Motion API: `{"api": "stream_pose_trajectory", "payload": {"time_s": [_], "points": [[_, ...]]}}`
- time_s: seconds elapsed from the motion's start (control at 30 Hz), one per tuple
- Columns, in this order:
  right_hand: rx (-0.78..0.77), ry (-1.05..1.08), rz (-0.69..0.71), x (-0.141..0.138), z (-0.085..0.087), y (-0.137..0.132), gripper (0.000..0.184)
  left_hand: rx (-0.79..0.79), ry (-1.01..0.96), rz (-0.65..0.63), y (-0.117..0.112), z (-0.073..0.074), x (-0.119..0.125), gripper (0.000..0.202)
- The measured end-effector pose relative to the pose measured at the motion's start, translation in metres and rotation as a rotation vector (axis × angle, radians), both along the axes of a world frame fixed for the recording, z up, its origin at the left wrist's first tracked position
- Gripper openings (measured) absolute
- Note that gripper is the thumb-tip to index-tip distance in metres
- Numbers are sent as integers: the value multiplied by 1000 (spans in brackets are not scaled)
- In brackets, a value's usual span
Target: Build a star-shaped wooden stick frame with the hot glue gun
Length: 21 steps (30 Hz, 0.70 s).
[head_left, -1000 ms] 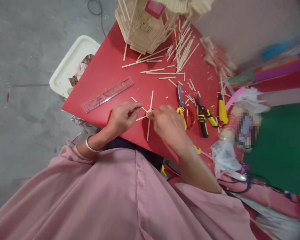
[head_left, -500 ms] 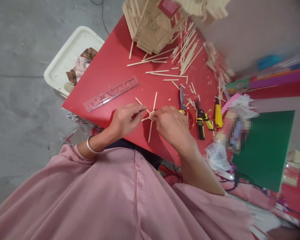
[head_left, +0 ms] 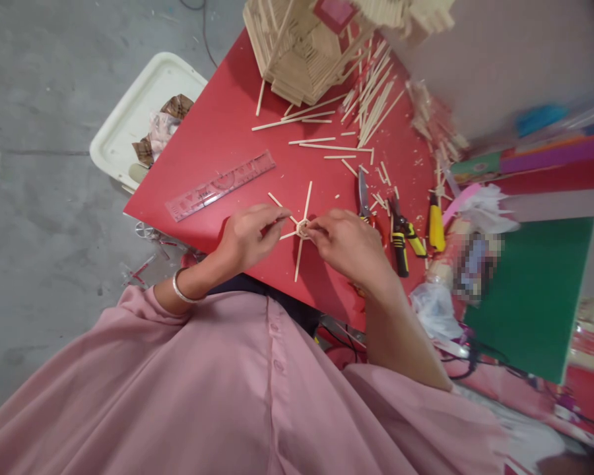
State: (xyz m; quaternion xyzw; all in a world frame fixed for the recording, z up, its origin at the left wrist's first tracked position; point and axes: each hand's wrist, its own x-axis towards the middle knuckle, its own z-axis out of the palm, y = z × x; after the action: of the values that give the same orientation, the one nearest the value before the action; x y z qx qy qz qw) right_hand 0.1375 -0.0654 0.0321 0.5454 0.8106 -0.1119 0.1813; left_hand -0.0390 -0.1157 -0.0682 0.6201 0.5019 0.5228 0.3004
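A small spoked frame of thin wooden sticks (head_left: 304, 204) lies flat on the red table (head_left: 218, 224), with short pieces forming a ring at its centre. My left hand (head_left: 252, 236) is closed in a pinch on one upper-left spoke. On the opposite side, my right hand (head_left: 352, 245) has its thumb and fingers pressed together at the right edge of the ring. Whatever lies between those fingertips is too small to make out, and they cover the right-hand spokes.
Above the hands lies a clear ruler (head_left: 222, 185). Scissors (head_left: 363, 194), yellow-black cutters (head_left: 399, 247) and a yellow knife (head_left: 436, 224) are to the right. Loose sticks (head_left: 376, 109) spread near a large stick-built structure (head_left: 301, 63). A white tray (head_left: 113, 142) stands left, a green board (head_left: 529, 297) right.
My right hand has drawn back slightly to the right, uncovering more of the central ring. My left hand and the frame stay in place.
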Motion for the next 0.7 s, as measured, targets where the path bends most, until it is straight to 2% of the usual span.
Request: {"api": "stream_pose_trajectory", "payload": {"time_s": [0.1, 0.33, 0.53, 0.7], "points": [[-46, 92, -32, 4, -4, 5, 23, -16, 113, -54, 0, 2, -1, 22], [-160, 343, -110, 14, -13, 12, 20, -16, 580, -190, 1, 7, -1, 29], [-181, 456, -105, 25, -26, 15, 19, 29, 675, -223, 3, 5, 0, 40], [-165, 456, -91, 25, -26, 15, 20, 43, 721, -206, 4, 3, 0, 40]]}}
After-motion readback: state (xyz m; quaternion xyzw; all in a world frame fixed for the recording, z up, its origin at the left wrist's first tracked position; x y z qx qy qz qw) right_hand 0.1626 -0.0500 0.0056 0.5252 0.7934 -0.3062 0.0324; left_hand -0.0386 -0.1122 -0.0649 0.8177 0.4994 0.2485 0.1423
